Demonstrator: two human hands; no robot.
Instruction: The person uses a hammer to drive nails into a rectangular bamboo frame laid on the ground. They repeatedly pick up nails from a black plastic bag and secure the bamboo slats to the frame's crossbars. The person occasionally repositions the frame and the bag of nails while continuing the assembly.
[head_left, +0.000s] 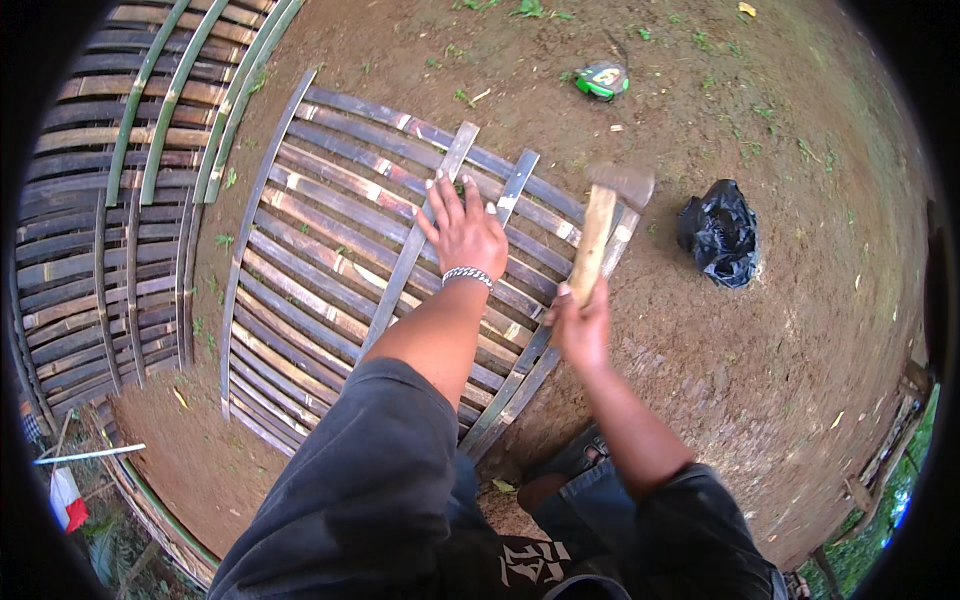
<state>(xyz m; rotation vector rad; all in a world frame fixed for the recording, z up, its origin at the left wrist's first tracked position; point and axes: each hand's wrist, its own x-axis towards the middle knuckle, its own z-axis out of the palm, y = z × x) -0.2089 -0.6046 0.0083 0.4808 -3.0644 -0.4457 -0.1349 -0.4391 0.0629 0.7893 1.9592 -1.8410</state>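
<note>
A panel of split bamboo slats (318, 262) lies on the ground before me, its long dark strips crossed by several narrower slats. My left hand (466, 232) rests on the panel, fingers spread flat over and beside a cross slat (398, 275) near the far edge. A silver chain bracelet (467, 275) circles that wrist. In my right hand (582, 325) is a hatchet (596, 228), gripped low on its pale wooden handle. Its rusty metal head is smeared by motion above the panel's right far corner. Close to it runs the right-hand edge slat (540, 360).
A black plastic bag (720, 235) sits on the bare soil to the right. Farther off lies a green tape measure (602, 80). On the left is another bamboo lattice (75, 265) with green strips (165, 100). My sandaled foot (583, 452) is by the panel's near corner.
</note>
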